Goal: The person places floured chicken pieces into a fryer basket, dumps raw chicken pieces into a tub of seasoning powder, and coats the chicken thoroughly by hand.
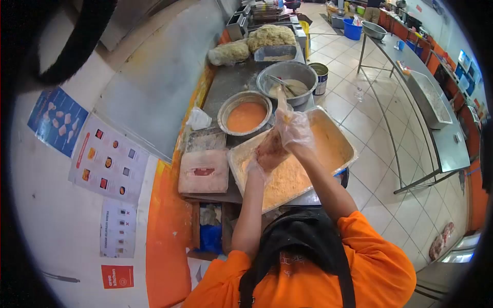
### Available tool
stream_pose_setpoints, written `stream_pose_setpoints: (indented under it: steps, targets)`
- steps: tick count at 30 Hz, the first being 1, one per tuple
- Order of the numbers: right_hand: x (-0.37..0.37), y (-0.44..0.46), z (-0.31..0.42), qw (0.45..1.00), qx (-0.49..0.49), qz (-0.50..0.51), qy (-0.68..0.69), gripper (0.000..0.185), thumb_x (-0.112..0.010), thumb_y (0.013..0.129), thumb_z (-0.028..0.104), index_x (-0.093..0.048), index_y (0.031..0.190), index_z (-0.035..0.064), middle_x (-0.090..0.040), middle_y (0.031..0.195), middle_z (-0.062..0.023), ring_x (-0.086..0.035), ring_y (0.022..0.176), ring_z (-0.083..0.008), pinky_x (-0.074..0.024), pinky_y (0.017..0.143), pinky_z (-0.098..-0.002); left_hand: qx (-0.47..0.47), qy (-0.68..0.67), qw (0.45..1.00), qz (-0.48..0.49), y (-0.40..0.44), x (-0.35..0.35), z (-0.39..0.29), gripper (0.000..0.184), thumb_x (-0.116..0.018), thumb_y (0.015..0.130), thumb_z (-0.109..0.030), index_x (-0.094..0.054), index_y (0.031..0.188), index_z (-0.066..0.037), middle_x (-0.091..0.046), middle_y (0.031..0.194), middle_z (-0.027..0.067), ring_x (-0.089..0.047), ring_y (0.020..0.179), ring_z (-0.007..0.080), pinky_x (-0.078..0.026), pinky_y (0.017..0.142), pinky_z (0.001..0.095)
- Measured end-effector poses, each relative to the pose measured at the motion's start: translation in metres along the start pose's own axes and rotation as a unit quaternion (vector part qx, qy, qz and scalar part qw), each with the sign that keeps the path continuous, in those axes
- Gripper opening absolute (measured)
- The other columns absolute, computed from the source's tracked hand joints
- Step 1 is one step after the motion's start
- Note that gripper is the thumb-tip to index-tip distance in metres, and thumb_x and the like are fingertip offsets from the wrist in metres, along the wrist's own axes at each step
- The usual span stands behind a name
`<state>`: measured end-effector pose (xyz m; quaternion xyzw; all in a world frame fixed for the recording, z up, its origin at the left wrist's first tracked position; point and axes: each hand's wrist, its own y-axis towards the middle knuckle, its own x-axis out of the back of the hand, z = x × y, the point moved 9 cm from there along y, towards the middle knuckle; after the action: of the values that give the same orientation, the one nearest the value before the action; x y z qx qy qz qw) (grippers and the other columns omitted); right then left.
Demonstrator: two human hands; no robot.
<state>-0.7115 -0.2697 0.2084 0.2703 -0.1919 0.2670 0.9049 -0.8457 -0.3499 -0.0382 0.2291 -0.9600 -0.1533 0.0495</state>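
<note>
Holds a long, reddish, raw-looking piece of meat (271, 150) at the centre of the frame, above a shallow, silver rectangular tray (351, 160) of loose orange-yellow crumbs (287, 186). Grips its upper part with the right hand (297, 130), closed inside clear plastic; supports its lower left side with the left hand (258, 168), but cannot tell how far open, with fingers hidden. Seems partway through handling: already lifted, not yet set down, apparently without full crumb cover. Cannot judge how much is left. Further up, on the grey metal table (218, 101): a round metal bowl of orange mixture (246, 114).
</note>
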Motion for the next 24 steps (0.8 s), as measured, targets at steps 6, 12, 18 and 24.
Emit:
stream_pose_setpoints:
  steps: [6,12,18,24]
  targets:
    - [-0.022,0.003,-0.014,0.996,-0.007,0.075,-0.039,0.049,-0.050,0.093,0.047,-0.068,0.094,0.0016,-0.065,0.099,-0.0234,-0.061,0.095,-0.0414,-0.0494,0.083,-0.0474,0.069,-0.150,0.983,-0.076,0.011,-0.011,0.018,0.037,-0.045,0.099,-0.023,-0.047,0.133,-0.009,-0.053,0.132,0.0099,-0.050,0.121,0.0239,-0.039,0.107,0.0349]
    - [-0.030,-0.009,-0.003,0.993,0.028,0.073,-0.085,0.044,-0.058,0.090,0.046,-0.068,0.089,0.0026,-0.065,0.092,-0.0240,-0.061,0.085,-0.0421,-0.0492,0.076,-0.0461,0.289,-0.568,0.695,-0.334,-0.032,-0.051,-0.059,0.052,-0.024,0.102,-0.035,-0.033,0.146,-0.006,-0.041,0.147,0.0093,-0.041,0.133,0.0241,-0.031,0.114,0.0431]
    - [-0.040,-0.015,0.002,0.980,0.001,0.157,-0.118,0.043,-0.057,0.088,0.046,-0.068,0.094,0.0044,-0.066,0.096,-0.0210,-0.063,0.096,-0.0375,-0.0501,0.085,-0.0468,0.247,-0.464,0.803,-0.282,-0.037,-0.049,-0.032,0.052,-0.021,0.103,-0.030,-0.029,0.148,-0.006,-0.035,0.151,0.0090,-0.037,0.136,0.0235,-0.031,0.115,0.0413]
    - [-0.054,-0.027,-0.028,0.993,0.034,0.077,-0.083,0.032,-0.064,0.084,0.033,-0.066,0.086,0.0009,-0.065,0.089,-0.0244,-0.065,0.090,-0.0389,-0.0516,0.078,-0.0479,0.190,-0.531,0.780,-0.272,-0.043,-0.049,-0.043,0.050,-0.022,0.103,-0.025,-0.024,0.150,-0.007,-0.030,0.154,0.0072,-0.037,0.136,0.0227,-0.030,0.115,0.0395]
